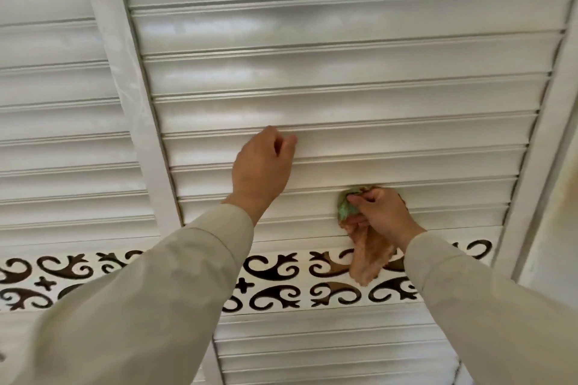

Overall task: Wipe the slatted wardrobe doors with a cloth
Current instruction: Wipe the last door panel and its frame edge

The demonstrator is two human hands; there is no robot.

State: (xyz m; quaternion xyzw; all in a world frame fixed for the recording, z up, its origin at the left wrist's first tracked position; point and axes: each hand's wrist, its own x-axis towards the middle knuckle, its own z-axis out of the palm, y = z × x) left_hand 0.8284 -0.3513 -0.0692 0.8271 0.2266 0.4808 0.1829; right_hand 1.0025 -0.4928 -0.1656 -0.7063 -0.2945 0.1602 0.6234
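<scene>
A white slatted wardrobe door (344,78) fills the view, seen from below. My right hand (380,212) grips a bunched cloth (369,256), green at the top and orange where it hangs down, and holds it against a lower slat on the door's right half. My left hand (262,167) rests against a slat higher up and to the left, fingers curled, thumb on the slat's edge, holding nothing. Both arms wear pale beige sleeves.
A second slatted door (56,103) stands to the left, behind a white vertical frame post (131,97). A white band with dark scroll cut-outs (272,281) crosses both doors below my hands. More slats (312,350) continue beneath it. Another white frame post (544,141) runs up the right side.
</scene>
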